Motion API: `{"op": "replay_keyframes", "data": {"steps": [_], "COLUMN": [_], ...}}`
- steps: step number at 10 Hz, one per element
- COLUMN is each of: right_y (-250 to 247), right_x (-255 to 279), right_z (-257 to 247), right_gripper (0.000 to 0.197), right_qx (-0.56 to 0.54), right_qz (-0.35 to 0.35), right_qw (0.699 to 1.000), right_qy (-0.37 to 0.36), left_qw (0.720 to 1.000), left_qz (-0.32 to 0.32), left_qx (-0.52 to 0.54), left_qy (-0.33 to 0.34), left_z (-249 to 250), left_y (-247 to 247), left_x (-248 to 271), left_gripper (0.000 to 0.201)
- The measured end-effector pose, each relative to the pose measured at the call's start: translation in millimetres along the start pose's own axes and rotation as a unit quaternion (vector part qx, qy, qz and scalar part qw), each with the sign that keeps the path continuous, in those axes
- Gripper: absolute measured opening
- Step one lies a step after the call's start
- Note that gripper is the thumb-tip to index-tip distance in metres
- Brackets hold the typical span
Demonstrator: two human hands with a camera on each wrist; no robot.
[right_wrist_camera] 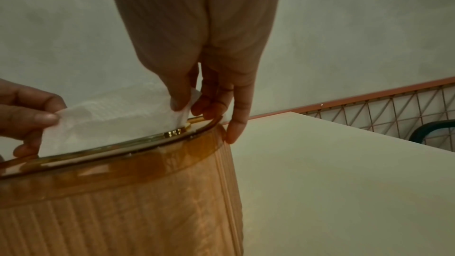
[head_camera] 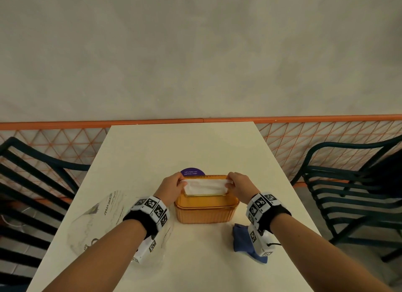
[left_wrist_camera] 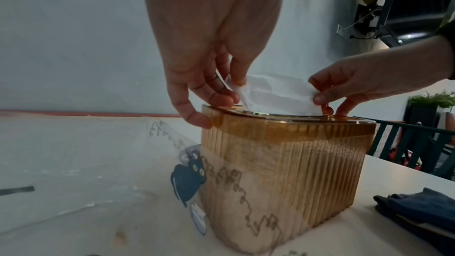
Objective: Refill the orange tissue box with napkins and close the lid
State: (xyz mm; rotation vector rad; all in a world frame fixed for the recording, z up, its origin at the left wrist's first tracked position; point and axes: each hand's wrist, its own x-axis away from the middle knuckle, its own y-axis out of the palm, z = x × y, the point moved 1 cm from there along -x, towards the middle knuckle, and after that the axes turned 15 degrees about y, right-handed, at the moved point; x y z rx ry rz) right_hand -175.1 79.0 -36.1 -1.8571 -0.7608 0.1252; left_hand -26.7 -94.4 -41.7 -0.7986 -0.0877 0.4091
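Orange tissue box point(head_camera: 206, 211) sits near the middle of the white worktop point(head_camera: 195, 143), ribbed translucent walls, lid point(head_camera: 217, 201) on top with gold-trimmed slot. A white napkin point(head_camera: 205, 186) sticks up out of the slot, spread wide between both hands.

Left hand point(head_camera: 171, 188) pinches the napkin's left top corner, thumb against the curled fingers point(left_wrist_camera: 221, 92); the little finger reaches down and touches the box's left upper edge. Right hand point(head_camera: 241, 186) pinches the right top corner the same way, thumb and forefinger closed on the paper; the other fingers point(right_wrist_camera: 236, 122) hang down past the lid rim, one tip lying against the box's right corner. Both wrists carry black bands with coded marker blocks.

Napkin's lower part is inside the slot, upper part above the lid, slightly creased.

Left of the box, under the left forearm, lies a clear plastic wrapper point(head_camera: 97, 222) with printed text and a cat cartoon, touching the box's side. Right of the box, near the right wrist, a crumpled blue cloth point(head_camera: 242, 240). Behind the box, a purple round sticker point(head_camera: 192, 172) on the worktop. Dark slatted chairs point(head_camera: 348, 187) stand on both sides.
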Motion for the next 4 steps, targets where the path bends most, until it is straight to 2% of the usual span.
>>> {"op": "replay_keyframes", "data": {"steps": [2, 3, 4], "right_y": [-0.3, -3.2, -10.0], "right_x": [-6.5, -6.7, -10.5], "right_z": [-1.3, 0.3, 1.9], "right_gripper": [0.022, 0.023, 0.023], "right_qx": [-0.001, 0.003, -0.026], "right_qz": [0.000, -0.006, 0.015], "right_qw": [1.000, 1.000, 1.000], "right_qy": [0.003, 0.008, 0.009], "left_qw": [0.999, 0.999, 0.998], "left_qz": [0.023, 0.014, 0.060], "left_qx": [0.007, 0.002, 0.009], "left_qy": [-0.025, -0.041, -0.032], "left_z": [5.6, 5.4, 7.1], "left_y": [2.0, 2.5, -3.5], "left_x": [-0.9, -1.3, -3.5], "left_gripper": [0.006, 0.007, 0.012]}}
